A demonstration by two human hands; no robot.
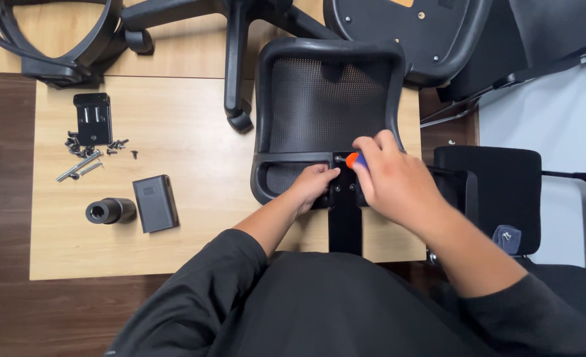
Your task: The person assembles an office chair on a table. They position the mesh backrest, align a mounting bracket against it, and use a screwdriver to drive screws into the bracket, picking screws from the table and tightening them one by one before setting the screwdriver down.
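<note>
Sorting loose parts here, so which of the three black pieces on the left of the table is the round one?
The black cylinder, lying on its side nearest the table's front-left. The dark box beside it and the flat bracket plate farther back are rectangular.

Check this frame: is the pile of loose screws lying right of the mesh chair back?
No, the loose screws lie on the wooden board well left of the mesh chair back.

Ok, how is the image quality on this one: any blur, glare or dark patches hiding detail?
Head view: lighting is even and soft, no glare on the wooden tabletop; the right hand is slightly motion-blurred around the orange-handled tool, the left hand sharper; the loose screws are crisp; the black mesh chair back and its bracket merge into dark tones.
</note>
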